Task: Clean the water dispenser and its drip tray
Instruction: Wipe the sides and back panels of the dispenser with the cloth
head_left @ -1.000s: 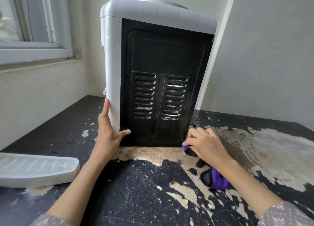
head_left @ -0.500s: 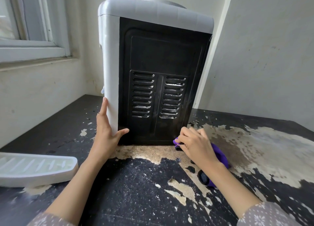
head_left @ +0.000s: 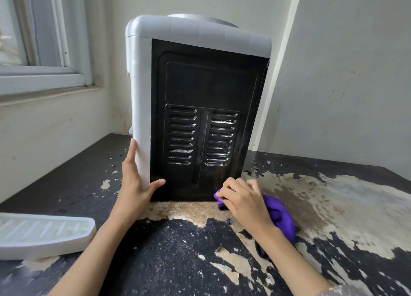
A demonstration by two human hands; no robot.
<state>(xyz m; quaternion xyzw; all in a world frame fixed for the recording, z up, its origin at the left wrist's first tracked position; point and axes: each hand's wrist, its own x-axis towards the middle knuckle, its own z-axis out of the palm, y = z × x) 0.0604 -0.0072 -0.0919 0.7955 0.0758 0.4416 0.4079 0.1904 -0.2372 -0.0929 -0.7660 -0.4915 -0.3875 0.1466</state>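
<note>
Water dispenser [head_left: 200, 100], back panel forward, upright on peeling table [head_left: 178, 262]; left hand [head_left: 135, 184] open-fingered bracing corner, right hand [head_left: 242, 198] clutching purple cloth [head_left: 278, 215] at base; hard wiping risks sliding it.

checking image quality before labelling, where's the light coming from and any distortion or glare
Head view: daylight enters from the white-framed window at left; wide-angle lens bends the pale walls outward; faint sheen on the vent slats of the grey water dispenser's black metal back panel; hands sharp.
</note>
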